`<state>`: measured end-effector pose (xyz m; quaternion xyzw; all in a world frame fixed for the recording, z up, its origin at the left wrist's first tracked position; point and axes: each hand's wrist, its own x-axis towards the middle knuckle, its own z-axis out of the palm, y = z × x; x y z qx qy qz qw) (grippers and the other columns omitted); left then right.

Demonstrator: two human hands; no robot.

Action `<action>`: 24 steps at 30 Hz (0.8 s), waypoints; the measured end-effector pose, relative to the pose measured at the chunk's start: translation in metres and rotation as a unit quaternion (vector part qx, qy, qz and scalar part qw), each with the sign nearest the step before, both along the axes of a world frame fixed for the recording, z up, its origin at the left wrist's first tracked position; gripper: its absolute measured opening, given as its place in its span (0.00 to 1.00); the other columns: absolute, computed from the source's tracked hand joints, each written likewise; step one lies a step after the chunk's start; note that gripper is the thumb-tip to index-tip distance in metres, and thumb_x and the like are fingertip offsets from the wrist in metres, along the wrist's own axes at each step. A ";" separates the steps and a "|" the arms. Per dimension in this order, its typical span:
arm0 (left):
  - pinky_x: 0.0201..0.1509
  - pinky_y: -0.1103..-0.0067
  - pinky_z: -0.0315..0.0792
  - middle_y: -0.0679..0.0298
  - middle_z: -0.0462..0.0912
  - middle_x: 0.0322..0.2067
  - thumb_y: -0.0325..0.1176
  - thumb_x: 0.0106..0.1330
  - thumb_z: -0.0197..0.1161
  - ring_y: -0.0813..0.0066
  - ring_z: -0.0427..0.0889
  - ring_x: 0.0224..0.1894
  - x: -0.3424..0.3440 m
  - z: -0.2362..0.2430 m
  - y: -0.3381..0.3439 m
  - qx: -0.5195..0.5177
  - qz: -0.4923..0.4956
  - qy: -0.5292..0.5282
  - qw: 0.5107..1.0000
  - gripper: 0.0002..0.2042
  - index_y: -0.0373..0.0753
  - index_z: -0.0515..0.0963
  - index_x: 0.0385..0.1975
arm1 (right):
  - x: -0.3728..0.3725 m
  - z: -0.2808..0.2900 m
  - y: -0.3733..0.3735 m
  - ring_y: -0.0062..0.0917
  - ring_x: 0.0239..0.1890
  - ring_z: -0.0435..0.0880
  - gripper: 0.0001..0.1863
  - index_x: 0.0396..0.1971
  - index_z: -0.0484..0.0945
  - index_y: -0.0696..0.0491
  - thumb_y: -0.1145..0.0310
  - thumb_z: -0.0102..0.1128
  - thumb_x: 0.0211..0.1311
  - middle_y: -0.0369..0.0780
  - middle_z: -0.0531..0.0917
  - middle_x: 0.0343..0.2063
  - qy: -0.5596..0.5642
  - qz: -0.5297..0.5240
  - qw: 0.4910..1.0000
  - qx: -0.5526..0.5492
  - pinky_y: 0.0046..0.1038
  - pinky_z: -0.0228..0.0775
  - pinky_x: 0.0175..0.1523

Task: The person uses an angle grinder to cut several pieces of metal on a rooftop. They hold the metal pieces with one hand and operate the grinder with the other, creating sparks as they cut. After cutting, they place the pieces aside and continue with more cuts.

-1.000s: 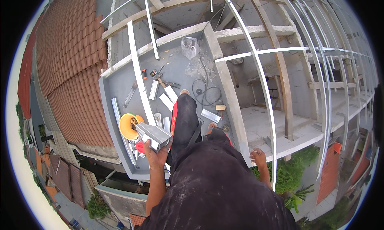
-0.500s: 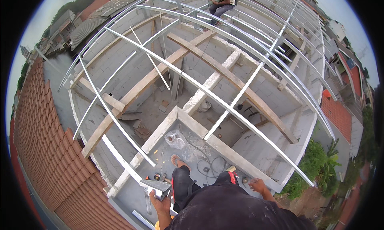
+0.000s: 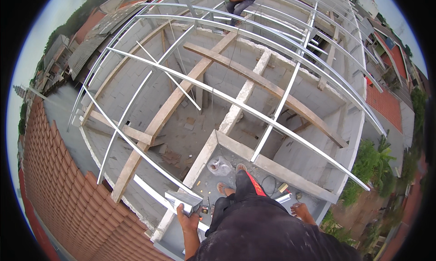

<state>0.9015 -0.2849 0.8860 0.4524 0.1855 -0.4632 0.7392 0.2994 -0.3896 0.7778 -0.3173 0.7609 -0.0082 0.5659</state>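
My left hand (image 3: 188, 219) is closed around a silver metal channel (image 3: 184, 198) at the lower middle. A long pale metal bar (image 3: 152, 190) runs up and left from beside it; whether the two are one piece I cannot tell. My right hand (image 3: 301, 211) hangs low on the right side of my body, its fingers loosely bent and apart, with nothing visible in them. Close to it lie a short shiny metal strip (image 3: 283, 198) and a small yellowish block (image 3: 282, 187). Small tools (image 3: 205, 209) sit on the grey slab (image 3: 236, 160) beside my left leg.
Thin metal roof bars (image 3: 218, 86) cross above open rooms with deep drops. Wooden beams (image 3: 268, 86) span the block walls. A clear plastic bag (image 3: 219, 165) and a cable (image 3: 269, 184) lie by my feet. Another person (image 3: 239, 4) sits on the far frame. Tiled roof (image 3: 59, 170) slopes at left.
My view has shifted, and the frame and slab appear lower and further right. My left hand still grips the channel. Both my feet now show, and the metal strip beside my right leg has come into view.
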 end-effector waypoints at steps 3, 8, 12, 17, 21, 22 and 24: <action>0.76 0.36 0.65 0.56 0.78 0.72 0.49 0.65 0.73 0.45 0.75 0.74 0.003 0.008 -0.004 0.011 0.005 -0.007 1.000 0.41 0.42 0.68 0.78 | 0.045 -0.016 -0.036 0.30 0.34 0.94 0.23 0.58 0.87 0.62 0.65 0.76 0.68 0.46 0.93 0.38 -0.028 0.020 0.999 -0.032 0.33 0.85 0.34; 0.75 0.36 0.67 0.56 0.78 0.73 0.50 0.68 0.70 0.44 0.76 0.74 0.002 0.014 -0.014 0.007 0.038 -0.033 0.999 0.39 0.47 0.67 0.79 | 0.111 -0.028 -0.126 0.29 0.38 0.93 0.24 0.62 0.84 0.63 0.66 0.73 0.72 0.44 0.92 0.42 -0.046 0.101 0.989 -0.101 0.33 0.85 0.39; 0.75 0.36 0.67 0.55 0.78 0.72 0.49 0.68 0.70 0.44 0.77 0.73 0.013 0.011 -0.015 0.022 0.049 -0.009 0.999 0.38 0.45 0.68 0.78 | 0.133 0.000 -0.142 0.28 0.36 0.92 0.25 0.63 0.84 0.63 0.65 0.72 0.72 0.44 0.92 0.42 -0.080 0.079 0.984 -0.137 0.32 0.83 0.38; 0.76 0.38 0.68 0.54 0.74 0.71 0.50 0.70 0.69 0.44 0.75 0.72 0.043 0.013 -0.047 0.035 -0.010 0.004 0.999 0.39 0.44 0.64 0.78 | 0.117 0.002 -0.108 0.27 0.36 0.91 0.23 0.61 0.84 0.62 0.66 0.72 0.71 0.43 0.91 0.41 -0.028 -0.019 0.989 -0.147 0.32 0.82 0.36; 0.76 0.37 0.68 0.53 0.74 0.69 0.48 0.69 0.69 0.41 0.74 0.72 0.085 0.015 -0.065 0.005 -0.112 -0.010 0.994 0.39 0.42 0.64 0.77 | 0.116 -0.011 -0.026 0.29 0.32 0.92 0.24 0.57 0.87 0.63 0.66 0.75 0.65 0.47 0.92 0.36 0.068 -0.136 0.975 -0.160 0.31 0.82 0.31; 0.76 0.36 0.68 0.52 0.74 0.68 0.47 0.68 0.69 0.41 0.75 0.71 0.098 0.007 -0.068 0.005 -0.126 -0.004 0.992 0.38 0.41 0.65 0.77 | 0.108 -0.026 0.002 0.30 0.31 0.92 0.23 0.56 0.88 0.63 0.67 0.75 0.64 0.47 0.92 0.35 0.095 -0.126 0.977 -0.147 0.32 0.82 0.31; 0.70 0.42 0.77 0.55 0.86 0.59 0.48 0.69 0.70 0.49 0.87 0.61 0.110 0.011 -0.087 0.019 -0.143 -0.028 0.989 0.31 0.40 0.75 0.69 | 0.116 -0.033 0.053 0.30 0.27 0.90 0.18 0.49 0.89 0.62 0.68 0.75 0.64 0.46 0.90 0.31 0.099 -0.182 0.973 -0.105 0.34 0.81 0.28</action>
